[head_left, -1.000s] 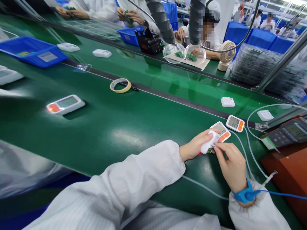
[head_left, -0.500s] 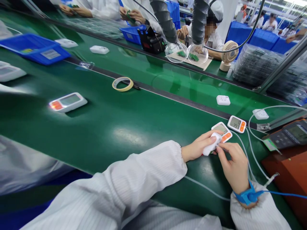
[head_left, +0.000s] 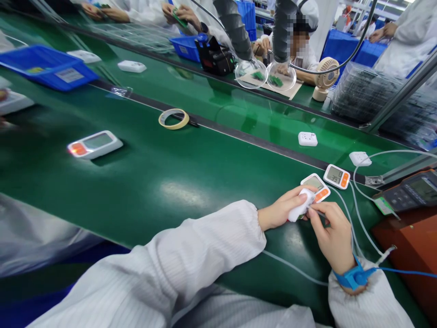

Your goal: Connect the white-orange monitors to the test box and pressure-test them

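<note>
My left hand (head_left: 282,208) is closed around a small white device (head_left: 302,206), held tilted just above the green table. At the device's right side, my right hand (head_left: 332,230) pinches the end of a thin pale tube, its fingertips close against the casing. A blue strap circles my right wrist. Right behind the held device lies a white unit with orange buttons (head_left: 316,187). Another such unit (head_left: 336,176), its display lit with digits, rests beside it, with a tube running from it.
A tape roll (head_left: 174,119) and another orange-button unit (head_left: 94,145) lie left, near a blue tray (head_left: 48,68). White devices sit on the far belt (head_left: 218,111). A meter (head_left: 413,191) rests on an orange box (head_left: 409,241) at right. Co-workers are across the line.
The white devices on the far belt have shifted left. At the left edge, part of a hand has come in, and a person now stands at the upper right. My hands have hardly moved.
</note>
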`<action>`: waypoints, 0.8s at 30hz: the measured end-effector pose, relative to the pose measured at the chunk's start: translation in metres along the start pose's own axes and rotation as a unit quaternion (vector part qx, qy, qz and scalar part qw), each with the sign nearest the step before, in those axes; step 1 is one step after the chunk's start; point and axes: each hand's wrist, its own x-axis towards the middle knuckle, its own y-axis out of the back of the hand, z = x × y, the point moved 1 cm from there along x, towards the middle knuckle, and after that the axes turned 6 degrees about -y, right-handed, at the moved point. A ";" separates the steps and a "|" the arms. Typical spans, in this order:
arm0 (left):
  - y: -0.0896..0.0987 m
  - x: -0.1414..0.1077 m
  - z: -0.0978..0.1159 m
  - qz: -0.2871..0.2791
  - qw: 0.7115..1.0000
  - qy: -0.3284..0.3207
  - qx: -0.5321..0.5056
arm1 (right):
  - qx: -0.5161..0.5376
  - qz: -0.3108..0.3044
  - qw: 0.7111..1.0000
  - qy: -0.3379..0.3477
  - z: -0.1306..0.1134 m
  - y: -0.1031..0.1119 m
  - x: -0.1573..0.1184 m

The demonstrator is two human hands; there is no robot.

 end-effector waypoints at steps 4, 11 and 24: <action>-0.003 -0.001 0.004 -0.005 1.000 -0.001 0.027 | 0.008 -0.010 1.000 0.000 0.000 0.000 0.000; -0.005 -0.001 0.008 0.000 0.997 -0.010 0.078 | 0.007 -0.004 1.000 -0.003 -0.003 -0.002 -0.001; -0.004 -0.001 0.006 -0.003 0.995 -0.019 0.093 | 0.002 -0.006 1.000 -0.014 -0.001 -0.003 0.000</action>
